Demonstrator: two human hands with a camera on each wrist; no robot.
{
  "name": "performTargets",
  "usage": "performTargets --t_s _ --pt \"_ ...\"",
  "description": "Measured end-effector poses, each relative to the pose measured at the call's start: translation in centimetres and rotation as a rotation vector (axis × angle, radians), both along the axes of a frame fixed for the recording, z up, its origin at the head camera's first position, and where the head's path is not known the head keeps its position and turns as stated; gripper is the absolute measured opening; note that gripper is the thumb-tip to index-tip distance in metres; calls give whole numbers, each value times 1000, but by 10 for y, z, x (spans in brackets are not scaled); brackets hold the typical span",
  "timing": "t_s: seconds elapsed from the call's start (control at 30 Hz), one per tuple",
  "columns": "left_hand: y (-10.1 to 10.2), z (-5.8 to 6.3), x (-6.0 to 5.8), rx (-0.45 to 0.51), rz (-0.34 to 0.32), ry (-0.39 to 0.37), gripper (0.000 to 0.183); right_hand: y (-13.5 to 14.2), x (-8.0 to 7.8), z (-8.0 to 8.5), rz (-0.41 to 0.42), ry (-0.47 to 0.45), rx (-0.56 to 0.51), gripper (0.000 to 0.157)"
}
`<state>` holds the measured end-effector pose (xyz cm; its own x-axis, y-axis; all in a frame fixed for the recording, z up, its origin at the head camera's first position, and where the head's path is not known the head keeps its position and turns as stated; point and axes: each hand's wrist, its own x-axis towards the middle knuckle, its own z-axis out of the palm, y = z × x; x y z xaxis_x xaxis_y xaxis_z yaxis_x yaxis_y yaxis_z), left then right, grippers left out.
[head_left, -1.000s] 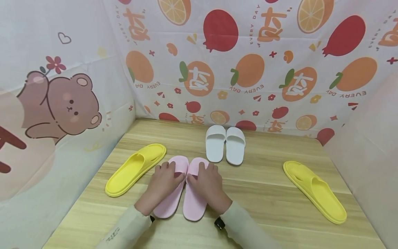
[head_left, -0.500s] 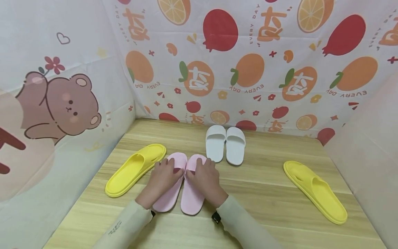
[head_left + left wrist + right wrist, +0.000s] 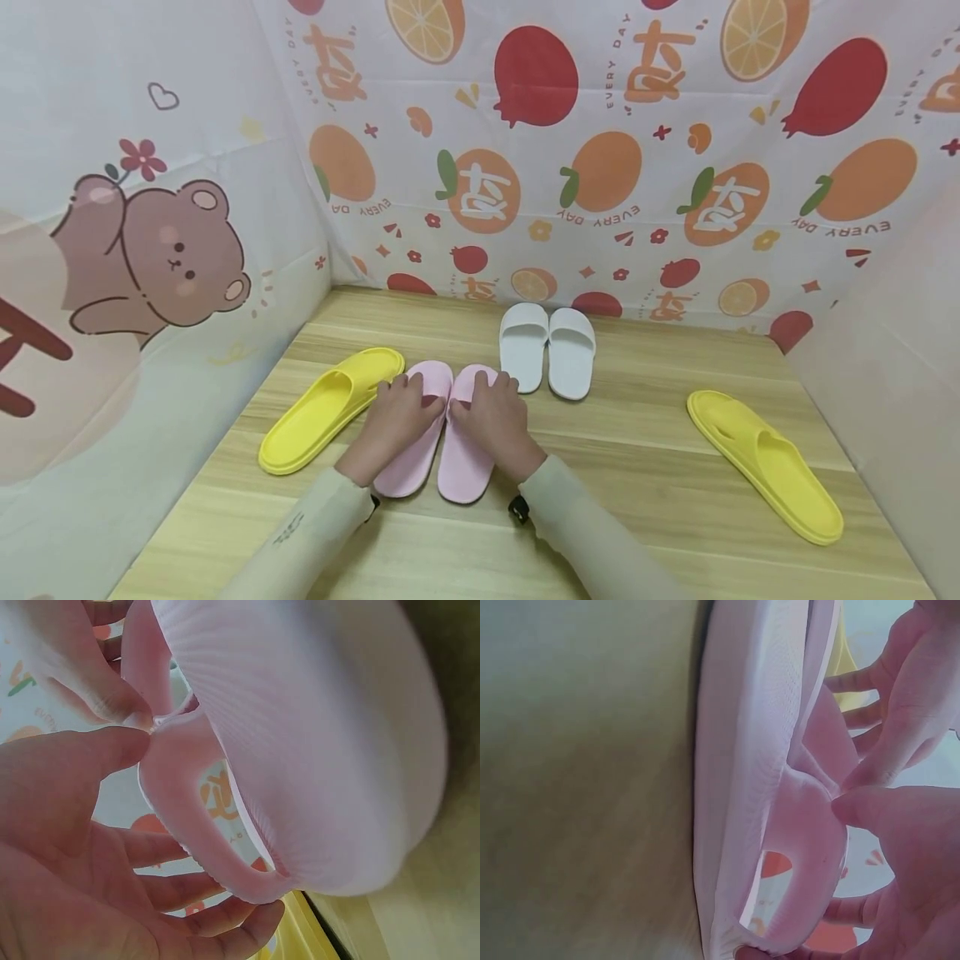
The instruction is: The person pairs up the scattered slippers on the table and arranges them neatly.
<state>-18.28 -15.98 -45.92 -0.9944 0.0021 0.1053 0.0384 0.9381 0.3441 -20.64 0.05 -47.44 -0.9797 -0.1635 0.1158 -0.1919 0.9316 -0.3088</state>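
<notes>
Matt plastic on show, with wood grain underneath!
Pink slippers (image 3: 465,467) first, and they look like soft moulded plastic or foam, dull all over, fine ribs running through the footbed (image 3: 225,682), while the strap (image 3: 176,769) reads smooth! Over to the yellow slippers (image 3: 787,479): plastic by the look of them, smooth, just a faint sheen. White slippers (image 3: 571,371), smooth and matt. Below, the floor (image 3: 622,467) looks like wood, streaky grain, a low satin shine. Behind, printed cloth (image 3: 551,187), matt and lightly creased; the sleeves (image 3: 307,525), plain matt fabric!
</notes>
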Motion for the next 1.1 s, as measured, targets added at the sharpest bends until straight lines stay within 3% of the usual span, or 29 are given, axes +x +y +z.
performTargets --t_s 1.1 --pt "-5 -2 -37 31 33 -52 59 -13 -36 0 -22 -33 -5 57"
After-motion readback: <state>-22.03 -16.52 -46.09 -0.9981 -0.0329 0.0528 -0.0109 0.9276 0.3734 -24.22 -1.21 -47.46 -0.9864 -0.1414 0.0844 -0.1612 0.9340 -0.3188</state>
